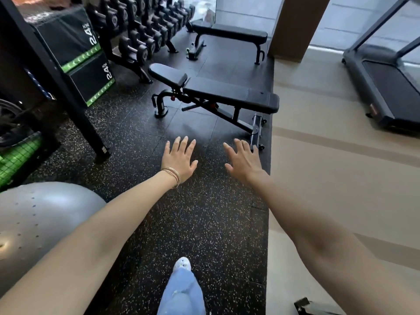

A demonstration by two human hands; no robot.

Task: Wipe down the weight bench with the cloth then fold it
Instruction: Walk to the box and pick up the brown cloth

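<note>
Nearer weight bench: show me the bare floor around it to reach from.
Bare speckled mat runs along the near side of the nearer bench; tan floor between its wheeled end and the treadmill is bare too. Crowded: its other end, by the dumbbell rack and stacked boxes.

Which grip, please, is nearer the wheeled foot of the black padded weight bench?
Right. The right grip shows just below the wheeled foot of the black padded weight bench; the left grip is farther left, over speckled floor.

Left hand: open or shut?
Open: the left hand has its fingers straight and spread over the rubber floor, holding nothing.
</note>
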